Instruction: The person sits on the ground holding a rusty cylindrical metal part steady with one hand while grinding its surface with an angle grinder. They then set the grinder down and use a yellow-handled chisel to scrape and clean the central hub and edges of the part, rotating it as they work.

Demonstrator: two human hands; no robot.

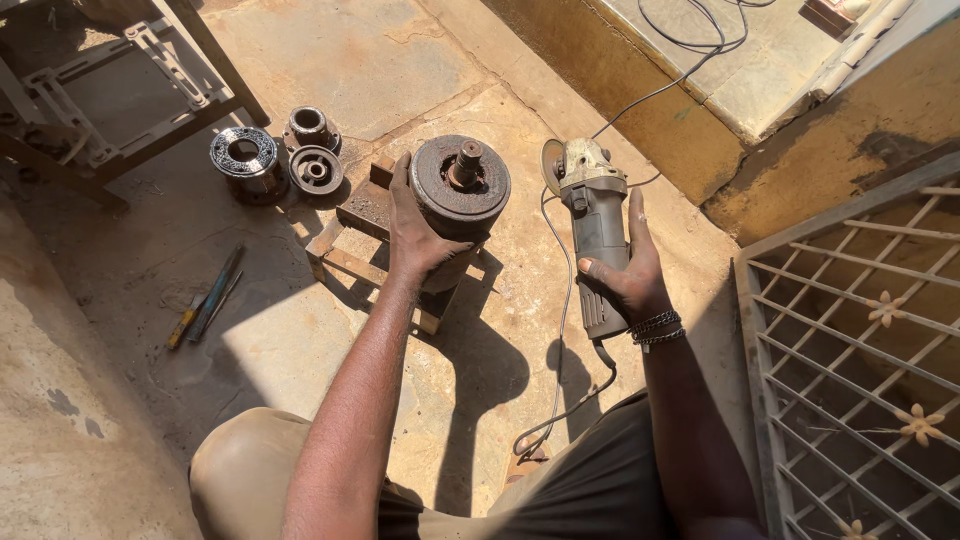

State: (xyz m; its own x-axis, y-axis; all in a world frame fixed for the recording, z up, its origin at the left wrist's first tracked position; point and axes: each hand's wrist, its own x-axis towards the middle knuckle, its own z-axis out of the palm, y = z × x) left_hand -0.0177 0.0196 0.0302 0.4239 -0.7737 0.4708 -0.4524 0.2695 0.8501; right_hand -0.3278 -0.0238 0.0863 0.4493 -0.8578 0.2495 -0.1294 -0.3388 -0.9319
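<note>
Left hand wraps round the rusty rotor standing upright on the wooden block mid-floor, right hand clenches the grinder just beside it, and that loose cord trailing near the disc could snag or get cut.

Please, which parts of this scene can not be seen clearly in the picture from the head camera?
- Underside of the rusty motor rotor: hidden by its own body and the left hand.
- Grinder disc: edge-on, its state unclear.
- Grinder switch: covered by the right hand.
- Cable: cut off by the top edge.
- Metal frame: cut off at the top left.
- Screwdrivers tips: too small and in shadow.
</note>
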